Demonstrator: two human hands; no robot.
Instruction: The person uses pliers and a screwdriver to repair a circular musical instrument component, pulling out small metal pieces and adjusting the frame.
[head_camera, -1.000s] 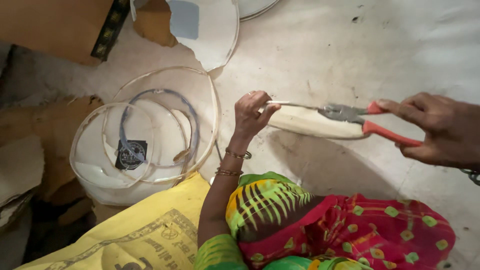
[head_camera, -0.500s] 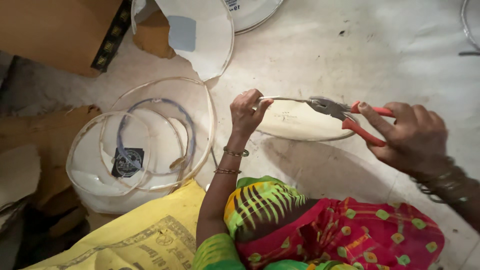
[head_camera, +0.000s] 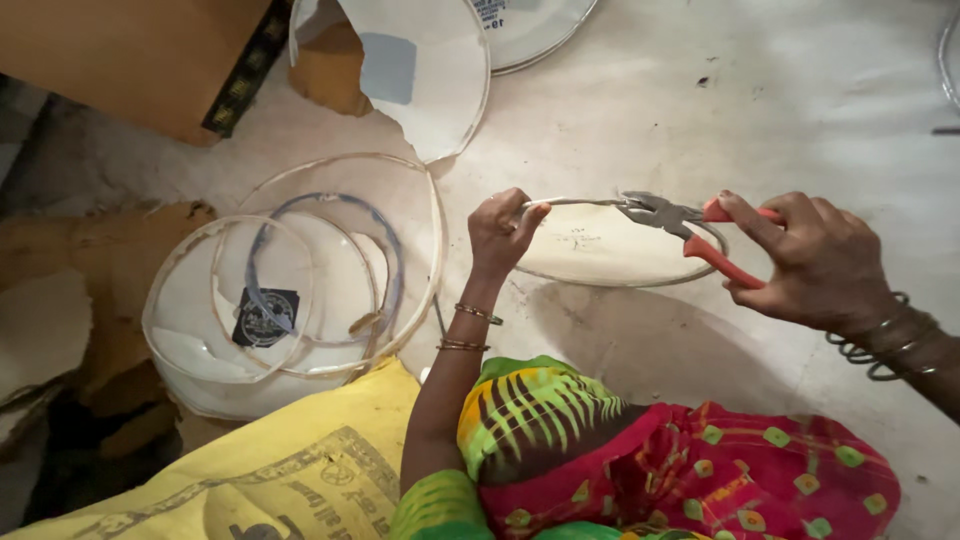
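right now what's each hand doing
left hand: closed, pinching the rim of the round framed disc.
right hand: closed on the red-handled pliers, which grip the disc's rim.

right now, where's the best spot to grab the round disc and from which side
Probably by its thin rim, pinched from the left edge, as the left hand does now. The disc is flat, so only the edge offers a grip. The right side is taken: the right hand has pliers on the rim there.
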